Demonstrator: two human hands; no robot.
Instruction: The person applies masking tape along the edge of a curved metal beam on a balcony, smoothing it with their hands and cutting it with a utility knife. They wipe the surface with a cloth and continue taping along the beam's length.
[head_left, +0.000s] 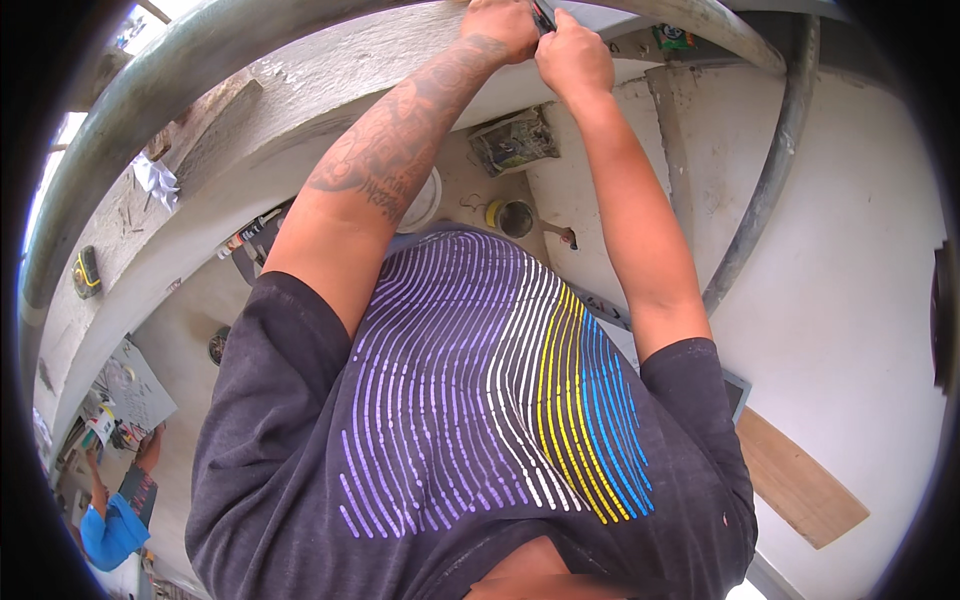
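At the top edge my two hands are close together over a pale concrete ledge. My tattooed left arm reaches up to my left hand, whose fingers are curled; what they hold is hidden. Next to it my right hand is closed around a slim dark tool that lies between both hands. Most of this tool is covered or cut off by the frame, so its kind cannot be made out. The fingertips of both hands are partly hidden.
Metal pipes arch over the ledge. On it are a yellow-black tape measure and crumpled white paper. Below stand a sealant tube, a bag and a yellow-rimmed can. A person in blue is at lower left.
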